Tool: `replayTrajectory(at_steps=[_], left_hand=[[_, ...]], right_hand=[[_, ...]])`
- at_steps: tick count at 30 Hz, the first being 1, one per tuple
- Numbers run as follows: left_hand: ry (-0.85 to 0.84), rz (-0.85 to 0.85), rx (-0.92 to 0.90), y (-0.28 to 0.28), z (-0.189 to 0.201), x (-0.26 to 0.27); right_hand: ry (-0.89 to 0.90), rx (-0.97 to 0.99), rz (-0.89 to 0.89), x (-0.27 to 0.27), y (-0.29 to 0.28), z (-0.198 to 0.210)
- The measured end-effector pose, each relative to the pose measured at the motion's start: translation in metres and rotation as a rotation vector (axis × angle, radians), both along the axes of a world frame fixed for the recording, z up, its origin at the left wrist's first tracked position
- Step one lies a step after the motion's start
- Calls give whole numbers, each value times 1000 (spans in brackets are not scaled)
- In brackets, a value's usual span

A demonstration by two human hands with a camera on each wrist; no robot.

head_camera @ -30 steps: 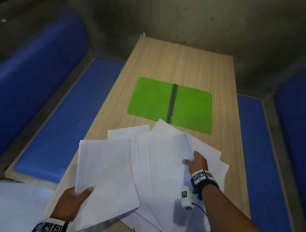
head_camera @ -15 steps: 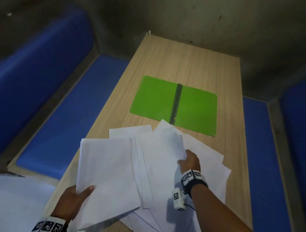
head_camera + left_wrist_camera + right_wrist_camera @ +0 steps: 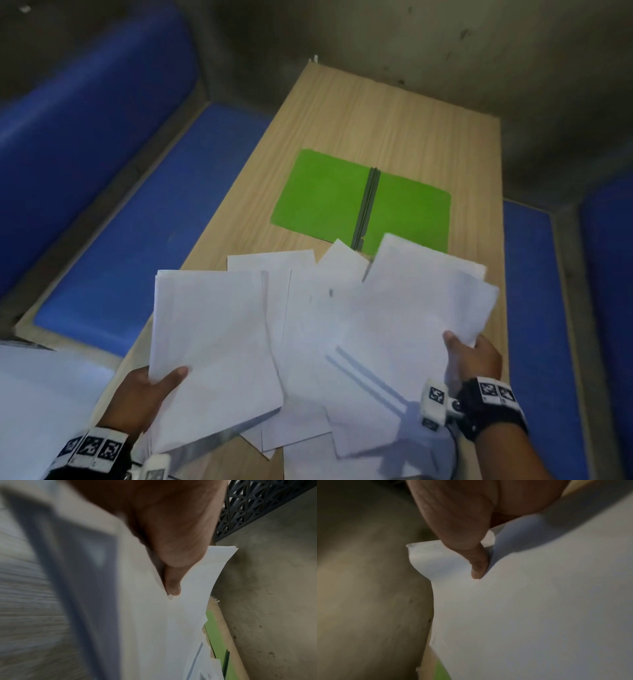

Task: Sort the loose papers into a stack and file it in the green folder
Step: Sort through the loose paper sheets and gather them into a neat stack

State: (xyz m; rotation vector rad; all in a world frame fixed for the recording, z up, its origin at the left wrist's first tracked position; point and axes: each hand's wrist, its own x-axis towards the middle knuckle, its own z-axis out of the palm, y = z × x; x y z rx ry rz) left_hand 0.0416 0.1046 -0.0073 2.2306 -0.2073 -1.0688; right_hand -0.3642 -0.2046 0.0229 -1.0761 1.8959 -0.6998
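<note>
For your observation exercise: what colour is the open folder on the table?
Bright green, with a darker spine down the middle; the folder shows best in the head view.

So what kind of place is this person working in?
Probably a booth-style seating nook: a narrow wooden table runs between blue padded benches on both sides, and bare concrete walls close it in.

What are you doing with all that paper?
A person is gathering loose white sheets on a wooden table. The left hand grips one bunch of papers by its near edge, thumb on top. The right hand pinches another bunch that partly covers the near edge of the green folder. More sheets lie spread between the two bunches. The folder lies open and flat, with nothing filed in it yet.
</note>
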Motion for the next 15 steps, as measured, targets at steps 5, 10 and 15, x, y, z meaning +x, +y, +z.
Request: replayTrajectory(at_steps=[5, 10, 15], left_hand=[[43, 165, -151, -2, 8, -9], [49, 12, -162, -19, 0, -27], [-45, -301, -55, -34, -20, -44]], right_hand=[[-51, 172, -137, -18, 44, -30], [109, 195, -45, -16, 79, -49], [233, 68, -148, -28, 76, -46]])
